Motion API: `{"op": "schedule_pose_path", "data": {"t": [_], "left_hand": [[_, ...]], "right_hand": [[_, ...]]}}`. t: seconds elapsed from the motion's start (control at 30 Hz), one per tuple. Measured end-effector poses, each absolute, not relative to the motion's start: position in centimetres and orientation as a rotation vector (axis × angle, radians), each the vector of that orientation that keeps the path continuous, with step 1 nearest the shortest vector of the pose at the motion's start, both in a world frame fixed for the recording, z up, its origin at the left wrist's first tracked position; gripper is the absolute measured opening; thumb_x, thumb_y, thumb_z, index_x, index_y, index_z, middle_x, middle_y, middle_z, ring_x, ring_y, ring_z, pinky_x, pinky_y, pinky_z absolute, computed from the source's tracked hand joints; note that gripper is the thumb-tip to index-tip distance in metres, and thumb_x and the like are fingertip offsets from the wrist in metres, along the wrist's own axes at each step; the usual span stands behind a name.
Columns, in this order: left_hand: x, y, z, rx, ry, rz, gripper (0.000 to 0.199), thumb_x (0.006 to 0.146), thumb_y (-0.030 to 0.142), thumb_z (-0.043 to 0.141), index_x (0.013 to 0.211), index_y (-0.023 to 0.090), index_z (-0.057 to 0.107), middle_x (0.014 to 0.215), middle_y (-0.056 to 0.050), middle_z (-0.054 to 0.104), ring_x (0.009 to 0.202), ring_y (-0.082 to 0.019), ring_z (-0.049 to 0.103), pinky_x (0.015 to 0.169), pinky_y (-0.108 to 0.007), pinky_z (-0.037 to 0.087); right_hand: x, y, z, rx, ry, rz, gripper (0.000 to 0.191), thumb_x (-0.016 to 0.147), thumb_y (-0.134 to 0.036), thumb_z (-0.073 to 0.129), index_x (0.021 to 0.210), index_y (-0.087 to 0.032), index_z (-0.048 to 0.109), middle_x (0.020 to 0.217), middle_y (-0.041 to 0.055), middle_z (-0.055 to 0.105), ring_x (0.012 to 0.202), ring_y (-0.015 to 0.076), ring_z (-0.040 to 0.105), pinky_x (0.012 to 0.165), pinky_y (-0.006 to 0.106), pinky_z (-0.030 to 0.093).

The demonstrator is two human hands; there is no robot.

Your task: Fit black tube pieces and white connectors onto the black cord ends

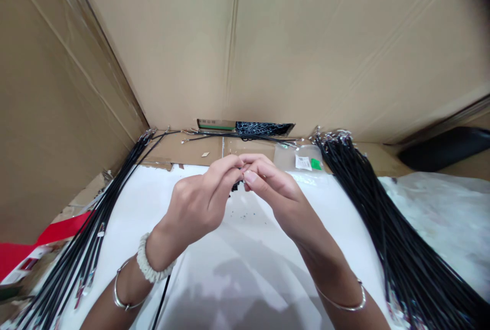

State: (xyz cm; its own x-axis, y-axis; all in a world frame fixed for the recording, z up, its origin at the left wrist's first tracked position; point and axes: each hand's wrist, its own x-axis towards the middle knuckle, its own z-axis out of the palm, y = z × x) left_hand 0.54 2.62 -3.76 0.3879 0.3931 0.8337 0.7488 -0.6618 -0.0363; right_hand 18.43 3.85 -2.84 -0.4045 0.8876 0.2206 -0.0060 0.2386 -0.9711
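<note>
Over the white work surface (161, 187), the fingertips of both my hands meet in a close pinch. My left hand (202, 197) comes in from the left with its fingers bent and pressed together. My right hand (273, 182) faces it, thumb against the fingers. Whatever they pinch is mostly hidden. Small black pieces (237, 185) show just under the fingertips; whether they are held or lie on the surface I cannot tell. Beneath my left wrist runs a single black cable (162, 299), its upper part covered by the arm.
Bundles of black cables lie on the left (111, 202) and right (367, 218). A cardboard wall (306, 54) rises behind, with a slot (264, 128) at its base. Near it are loose cables and a clear bag (285, 159). Translucent plastic (440, 223) lies far right.
</note>
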Motion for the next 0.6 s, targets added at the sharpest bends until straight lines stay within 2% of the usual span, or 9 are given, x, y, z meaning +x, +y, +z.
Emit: {"op": "schedule_pose_path", "data": {"t": [0.13, 0.3, 0.4, 0.5, 0.6], "left_hand": [[0.3, 2.3, -3.4, -2.347, -1.061, -1.304, 0.012, 0.101, 0.012, 0.055, 0.106, 0.020, 0.062, 0.116, -0.004, 0.072, 0.072, -0.008, 0.068, 0.053, -0.018, 0.047], [0.2, 1.9, -2.8, -2.271, -1.039, -1.413, 0.016, 0.092, 0.006, 0.066, 0.101, 0.018, 0.062, 0.123, -0.010, 0.064, 0.087, -0.013, 0.066, 0.057, -0.019, 0.051], [0.2, 1.7, -2.5, -2.302, -1.178, -1.567, 0.016, 0.089, 0.009, 0.072, 0.096, 0.018, 0.060, 0.125, -0.009, 0.061, 0.075, -0.008, 0.062, 0.054, -0.016, 0.051], [0.1, 1.5, -2.0, -2.481, -1.411, -1.749, 0.019, 0.090, 0.021, 0.075, 0.104, 0.019, 0.063, 0.125, -0.008, 0.060, 0.058, -0.001, 0.053, 0.046, -0.014, 0.048], [-0.1, 1.4, -1.5, -2.714, -1.604, -1.847, 0.007, 0.093, 0.025, 0.070, 0.098, 0.019, 0.070, 0.120, -0.007, 0.063, 0.057, -0.001, 0.053, 0.045, -0.014, 0.047]], "right_hand": [[18.7, 3.9, -2.7, -0.757, -1.637, 1.319, 0.028, 0.104, -0.037, 0.055, 0.080, -0.024, 0.061, 0.121, 0.0035, 0.062, 0.119, 0.0167, 0.055, 0.086, 0.027, 0.049], [18.9, 3.6, -2.5, -0.705, -1.680, 1.278, 0.027, 0.104, -0.036, 0.055, 0.081, -0.025, 0.063, 0.118, 0.0049, 0.062, 0.130, 0.0180, 0.051, 0.093, 0.029, 0.048], [19.0, 3.6, -2.5, -0.685, -1.698, 1.246, 0.027, 0.104, -0.035, 0.055, 0.081, -0.025, 0.064, 0.116, 0.0049, 0.062, 0.131, 0.0180, 0.051, 0.099, 0.031, 0.047], [19.1, 3.7, -2.6, -0.642, -1.719, 1.213, 0.025, 0.104, -0.032, 0.054, 0.082, -0.025, 0.063, 0.109, 0.0047, 0.061, 0.130, 0.0178, 0.051, 0.102, 0.032, 0.046], [19.2, 3.8, -2.5, -0.627, -1.753, 1.181, 0.024, 0.104, -0.031, 0.054, 0.082, -0.025, 0.063, 0.107, 0.0053, 0.061, 0.130, 0.0191, 0.052, 0.107, 0.036, 0.046]]}}
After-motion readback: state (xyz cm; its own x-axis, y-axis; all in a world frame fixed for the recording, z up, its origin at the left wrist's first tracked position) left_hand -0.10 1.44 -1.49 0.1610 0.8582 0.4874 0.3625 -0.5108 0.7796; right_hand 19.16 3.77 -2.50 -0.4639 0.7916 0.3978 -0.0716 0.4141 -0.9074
